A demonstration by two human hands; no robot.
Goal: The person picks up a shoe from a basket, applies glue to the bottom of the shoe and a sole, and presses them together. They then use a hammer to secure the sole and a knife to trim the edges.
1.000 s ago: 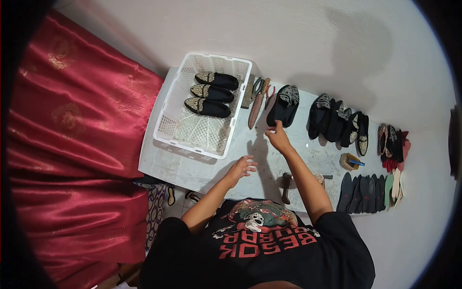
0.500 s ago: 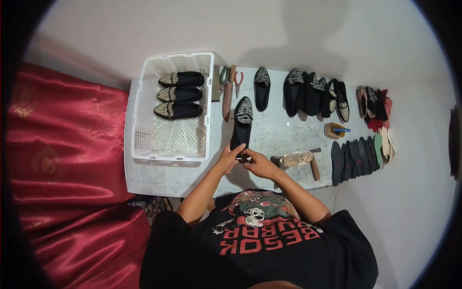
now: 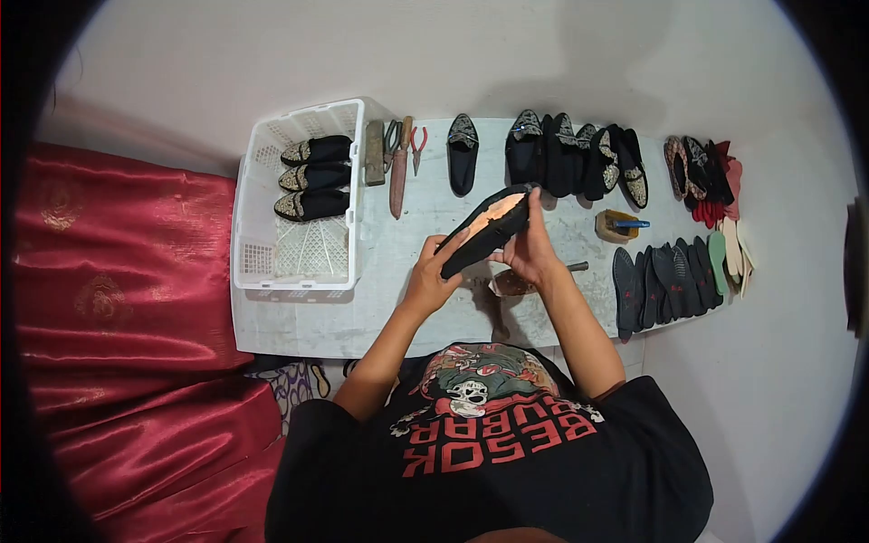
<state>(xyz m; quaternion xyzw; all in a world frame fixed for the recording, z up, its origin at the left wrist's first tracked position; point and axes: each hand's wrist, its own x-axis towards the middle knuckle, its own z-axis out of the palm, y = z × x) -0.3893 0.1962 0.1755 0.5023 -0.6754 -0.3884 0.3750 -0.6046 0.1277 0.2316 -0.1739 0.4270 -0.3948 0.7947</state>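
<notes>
Between my hands, above the table, a black shoe (image 3: 480,246) is turned so its underside shows, with a tan strip along the middle and no outsole on it. My left hand (image 3: 430,274) grips the end nearer me, on the left. At the upper right end, my right hand (image 3: 532,246) holds the shoe with the thumb side up along it. Beneath my right hand lies a worn block (image 3: 511,286), partly hidden. A single black shoe with a patterned toe (image 3: 463,154) lies farther back on the table.
A white plastic basket (image 3: 355,195) with patterned black shoes stands left. Beside it lie red-handled pliers (image 3: 418,145) and a knife-like tool (image 3: 398,185). More shoes (image 3: 561,158) line the back. A small tub (image 3: 608,226) with a brush and black soles (image 3: 672,285) are right.
The shoe has been flipped from patterned top up to underside up, and tilted to the right. My right hand has moved up to its far end. The camera view has shifted slightly.
</notes>
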